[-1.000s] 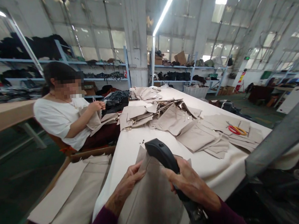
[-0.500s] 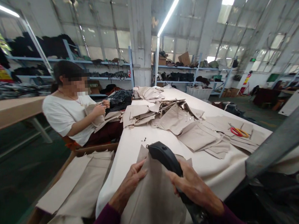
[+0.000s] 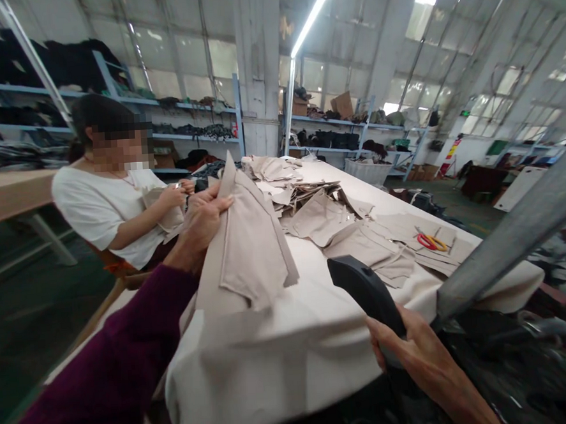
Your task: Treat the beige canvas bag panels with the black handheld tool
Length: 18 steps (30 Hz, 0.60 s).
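My left hand (image 3: 202, 220) is raised at the left side of the table, its thumb and fingers pinching the upper end of a beige fabric piece (image 3: 254, 252). The piece hangs down with its stitched edges showing, and its pointed tip stands above my fingers. My right hand (image 3: 416, 351) is wrapped round a black curved hand-held tool (image 3: 364, 290) near the table's front edge. The tool's blunt head points up and left, apart from the fabric. Its lower end is lost in the dark below my hand.
Loose beige pieces (image 3: 362, 245) lie heaped on the cloth-covered table (image 3: 274, 379). Red-and-yellow-handled scissors (image 3: 431, 242) rest at the right. A grey metal post (image 3: 509, 236) slants across the right side. At the left, a seated co-worker (image 3: 109, 190) handles beige fabric.
My left hand has lifted the fabric piece up and leftward, away from the tool. My right hand has moved right and lower with the tool. The view has shifted slightly.
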Each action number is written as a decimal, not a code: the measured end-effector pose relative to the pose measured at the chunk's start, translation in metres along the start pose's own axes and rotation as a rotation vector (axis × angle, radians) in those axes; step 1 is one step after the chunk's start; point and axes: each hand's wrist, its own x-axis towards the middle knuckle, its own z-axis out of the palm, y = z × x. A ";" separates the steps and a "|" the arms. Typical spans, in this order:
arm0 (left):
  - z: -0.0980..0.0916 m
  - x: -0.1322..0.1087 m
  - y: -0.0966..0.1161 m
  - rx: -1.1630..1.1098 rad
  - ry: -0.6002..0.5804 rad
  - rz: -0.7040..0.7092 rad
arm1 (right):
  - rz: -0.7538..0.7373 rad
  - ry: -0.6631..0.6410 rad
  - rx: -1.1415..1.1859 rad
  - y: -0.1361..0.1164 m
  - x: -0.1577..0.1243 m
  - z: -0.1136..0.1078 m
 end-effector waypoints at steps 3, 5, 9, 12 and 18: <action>0.021 0.017 0.016 0.218 0.010 0.289 | -0.001 0.007 -0.070 0.011 -0.011 -0.004; 0.037 0.024 0.017 0.357 -0.025 0.442 | 0.019 -0.004 -0.094 0.021 -0.017 -0.006; 0.075 0.006 -0.017 0.705 -0.442 0.548 | 0.050 -0.026 -0.127 0.039 -0.029 -0.011; 0.099 -0.043 -0.072 0.988 -0.788 0.574 | 0.099 -0.034 -0.137 0.044 -0.036 -0.012; 0.103 -0.125 -0.145 0.924 -1.008 0.491 | 0.181 -0.036 -0.088 0.048 -0.038 -0.010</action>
